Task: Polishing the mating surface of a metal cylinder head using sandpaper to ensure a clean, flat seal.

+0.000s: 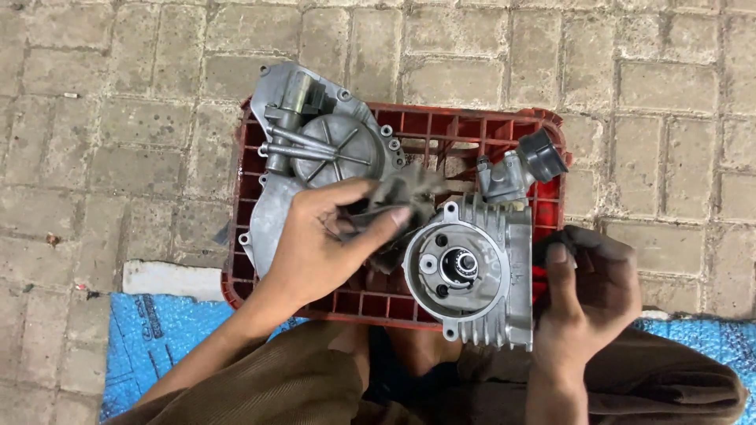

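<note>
My left hand grips a crumpled grey rag just left of a finned aluminium engine cylinder block. The block stands on a red plastic crate, its round open face with a central shaft pointing up at me. My right hand presses against the block's right side, fingers curled around a dark cloth and the crate's edge. A grey engine cover with ribs and a tube lies on the crate's left part, behind my left hand.
A small carburettor with a black rubber intake rests at the crate's back right. The crate sits on grey paving bricks. A blue plastic sheet lies under me, and a white slab is beside the crate's left edge.
</note>
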